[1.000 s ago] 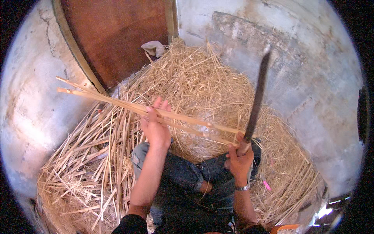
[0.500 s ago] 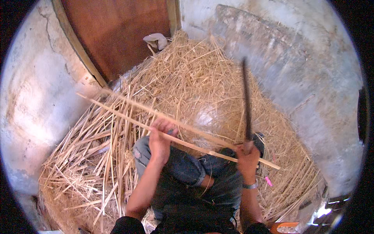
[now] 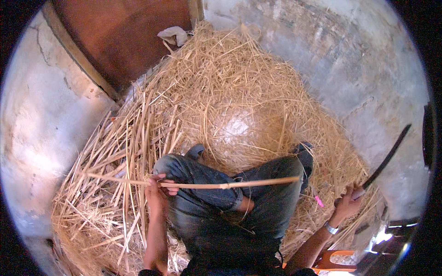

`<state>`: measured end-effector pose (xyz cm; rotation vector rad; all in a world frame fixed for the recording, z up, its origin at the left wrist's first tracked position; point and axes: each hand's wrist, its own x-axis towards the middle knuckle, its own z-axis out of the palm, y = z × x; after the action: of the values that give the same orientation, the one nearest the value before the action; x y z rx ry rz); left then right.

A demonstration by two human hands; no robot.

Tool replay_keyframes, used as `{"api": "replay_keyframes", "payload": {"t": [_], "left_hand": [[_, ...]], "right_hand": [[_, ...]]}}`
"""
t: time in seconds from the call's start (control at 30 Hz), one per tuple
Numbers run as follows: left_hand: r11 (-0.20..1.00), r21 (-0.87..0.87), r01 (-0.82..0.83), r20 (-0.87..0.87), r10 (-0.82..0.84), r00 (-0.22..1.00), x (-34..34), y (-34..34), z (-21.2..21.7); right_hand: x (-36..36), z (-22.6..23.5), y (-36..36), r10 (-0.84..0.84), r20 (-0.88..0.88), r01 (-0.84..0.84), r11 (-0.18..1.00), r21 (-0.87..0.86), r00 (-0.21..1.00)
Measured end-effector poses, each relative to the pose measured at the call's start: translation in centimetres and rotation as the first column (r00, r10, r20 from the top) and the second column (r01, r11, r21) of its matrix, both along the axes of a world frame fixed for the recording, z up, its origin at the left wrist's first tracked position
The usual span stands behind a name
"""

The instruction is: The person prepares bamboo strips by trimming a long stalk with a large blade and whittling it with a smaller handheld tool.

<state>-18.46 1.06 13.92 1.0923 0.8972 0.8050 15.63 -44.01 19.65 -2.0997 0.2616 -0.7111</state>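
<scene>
Across my lap lies a long, pale split bamboo strip, gripped near its left half by my left hand. The fingers are wrapped around it above my left knee. A raised joint shows midway along the strip, and its left end reaches over the heap of strips. Out to the right, my right hand is closed round the handle of a machete with a long, dark, slightly curved blade. The blade slants up and to the right, apart from the bamboo.
Bamboo shavings heap up in front of my crossed legs. Split strips pile on the left. Worn walls and a brown door enclose the corner. A pink object and an orange plastic piece are at right.
Two strips were held across both hands; now just one shows in my left hand, which has moved left and lower. My right hand has swung out right with the machete.
</scene>
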Motion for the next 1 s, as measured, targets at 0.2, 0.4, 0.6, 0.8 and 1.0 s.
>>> {"api": "replay_keyframes", "payload": {"t": [0.2, 0.4, 0.6, 0.8, 1.0], "left_hand": [[0.995, -0.062, 0.079, 0.236, -0.062, 0.970, 0.2, -1.7, -0.5], [0.974, -0.152, 0.166, 0.399, -0.093, 0.912, -0.5, -6.7, -1.6], [0.923, -0.287, 0.258, 0.471, -0.099, 0.877, -0.4, -10.0, -2.4], [0.990, 0.133, -0.036, 0.375, -0.017, 0.927, 1.6, -5.4, -1.4], [0.901, 0.168, -0.400, 0.646, 0.206, 0.735, 8.9, 2.1, 8.9]], "right_hand": [[-4.0, -2.2, 9.8, 0.481, -0.082, -0.425, 0.833, 0.353, 0.873], [-7.3, -0.8, 20.9, 0.778, -0.325, -0.560, 0.618, 0.552, 0.538], [-5.5, -5.7, 26.7, 0.862, -0.155, -0.762, 0.500, 0.411, 0.482], [-5.4, -4.5, 28.9, 0.889, -0.110, -0.768, 0.441, 0.464, 0.444], [-6.9, -2.0, 28.7, 0.928, -0.168, -0.731, 0.367, 0.576, 0.333]]}}
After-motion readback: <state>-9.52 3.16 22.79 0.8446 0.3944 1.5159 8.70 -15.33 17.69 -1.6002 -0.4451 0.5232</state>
